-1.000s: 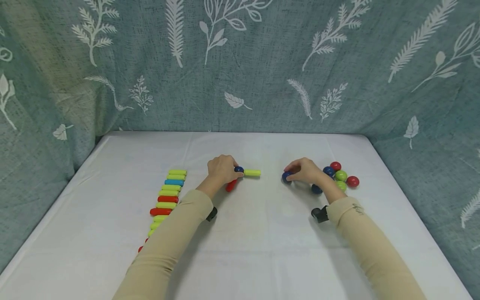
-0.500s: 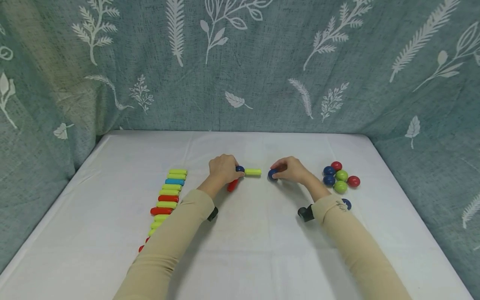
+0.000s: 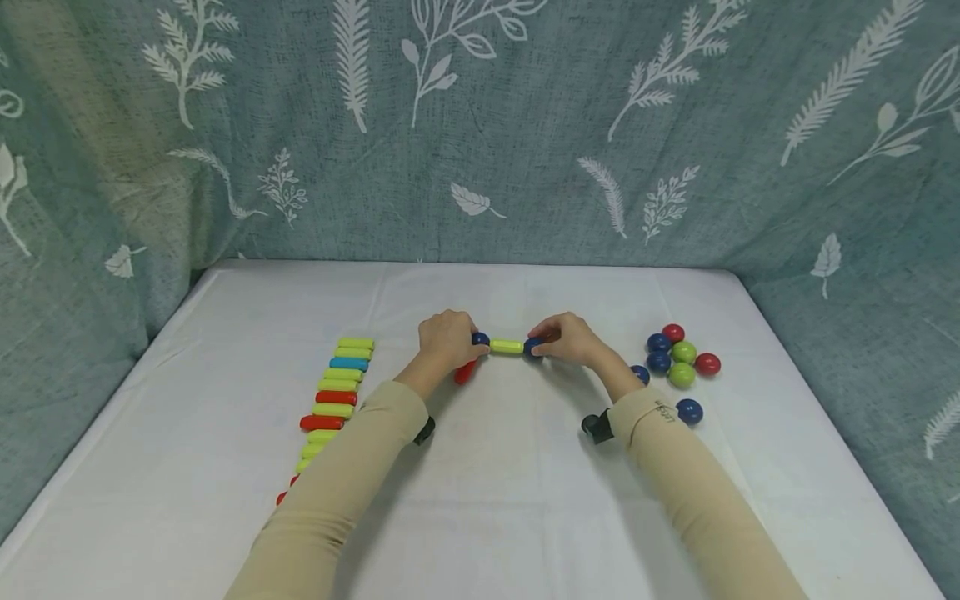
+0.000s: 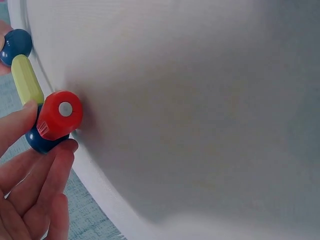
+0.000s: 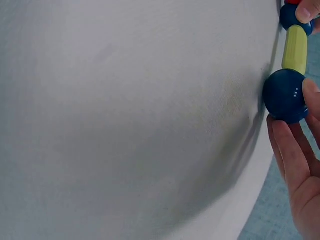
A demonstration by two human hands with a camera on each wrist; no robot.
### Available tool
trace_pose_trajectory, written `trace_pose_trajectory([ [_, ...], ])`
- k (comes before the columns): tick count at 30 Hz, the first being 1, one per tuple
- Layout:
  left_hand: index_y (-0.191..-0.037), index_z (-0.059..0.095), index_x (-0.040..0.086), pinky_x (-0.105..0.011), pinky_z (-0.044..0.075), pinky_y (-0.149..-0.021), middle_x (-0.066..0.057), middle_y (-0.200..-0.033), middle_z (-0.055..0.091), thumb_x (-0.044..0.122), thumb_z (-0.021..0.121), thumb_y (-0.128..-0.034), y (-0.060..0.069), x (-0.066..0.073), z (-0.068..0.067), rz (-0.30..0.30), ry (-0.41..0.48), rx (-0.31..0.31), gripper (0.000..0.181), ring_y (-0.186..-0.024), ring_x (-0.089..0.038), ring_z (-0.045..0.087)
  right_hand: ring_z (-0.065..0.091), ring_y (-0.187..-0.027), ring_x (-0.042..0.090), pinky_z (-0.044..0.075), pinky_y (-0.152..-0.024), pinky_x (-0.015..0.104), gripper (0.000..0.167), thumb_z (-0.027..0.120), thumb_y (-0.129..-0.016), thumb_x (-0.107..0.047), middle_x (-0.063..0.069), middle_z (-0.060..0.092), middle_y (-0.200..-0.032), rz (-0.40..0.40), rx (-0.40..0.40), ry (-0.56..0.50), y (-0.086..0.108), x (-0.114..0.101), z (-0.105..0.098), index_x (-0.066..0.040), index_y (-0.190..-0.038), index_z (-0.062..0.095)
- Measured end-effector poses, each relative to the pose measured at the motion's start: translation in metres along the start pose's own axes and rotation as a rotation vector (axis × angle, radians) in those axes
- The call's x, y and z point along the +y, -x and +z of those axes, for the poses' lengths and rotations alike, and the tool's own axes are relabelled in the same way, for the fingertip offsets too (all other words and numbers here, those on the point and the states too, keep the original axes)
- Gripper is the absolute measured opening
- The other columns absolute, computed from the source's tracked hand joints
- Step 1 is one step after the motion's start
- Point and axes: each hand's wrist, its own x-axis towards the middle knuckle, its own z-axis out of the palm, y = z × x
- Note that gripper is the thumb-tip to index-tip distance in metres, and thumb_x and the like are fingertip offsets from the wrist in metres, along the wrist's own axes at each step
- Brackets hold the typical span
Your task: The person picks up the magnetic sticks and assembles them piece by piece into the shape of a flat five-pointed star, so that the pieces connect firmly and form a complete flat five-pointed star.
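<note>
My left hand (image 3: 447, 335) pinches a blue ball (image 4: 44, 142) between thumb and fingers. Joined to that ball are a red rod (image 4: 64, 112), with a pale disc in its end facing the left wrist camera, and a yellow-green rod (image 3: 507, 347) that points right. At the rod's other end, my right hand (image 3: 572, 342) pinches a second blue ball (image 5: 285, 95). Ball and rod appear to touch in the right wrist view. From the head, the left fingers partly hide the first ball, and the red rod (image 3: 465, 372) slants down toward the near side.
Left of the left arm lies a column of yellow-green, red and blue rods (image 3: 336, 397), its lower part behind the sleeve. At right sits a cluster of red, green and blue balls (image 3: 682, 352). One blue ball (image 3: 690, 412) lies beside the right sleeve. White cloth (image 3: 495, 533) covers the table.
My right hand has moved left with its blue ball, from near the cluster up to the yellow-green rod's free end. The left hand has stayed nearly still.
</note>
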Motion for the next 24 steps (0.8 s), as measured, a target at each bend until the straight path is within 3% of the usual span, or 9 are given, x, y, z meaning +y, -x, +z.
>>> trace_pose_trajectory([
  [18, -0.109, 0.069, 0.018, -0.03, 0.048, -0.059, -0.003, -0.098, 0.067, 0.048, 0.065, -0.0803, 0.0054, -0.0058, 0.0044, 0.052, -0.025, 0.054, 0.042, -0.077, -0.019, 0.062, 0.058, -0.102, 0.027, 0.047, -0.085, 0.034, 0.027, 0.063, -0.086, -0.009, 0.015, 0.062, -0.11, 0.026, -0.019, 0.014, 0.0001, -0.0056, 0.0001, 0.001, -0.111, 0.063],
  [24, -0.109, 0.068, 0.015, -0.029, 0.048, -0.06, -0.003, -0.099, 0.066, 0.05, 0.061, -0.0824, 0.0085, -0.0055, 0.0, 0.097, -0.055, 0.009, 0.044, -0.078, -0.018, 0.061, 0.056, -0.106, 0.031, 0.046, -0.088, 0.036, 0.029, 0.061, -0.087, -0.007, 0.018, 0.06, -0.116, 0.002, -0.036, -0.028, 0.001, -0.004, -0.002, 0.003, -0.115, 0.061],
])
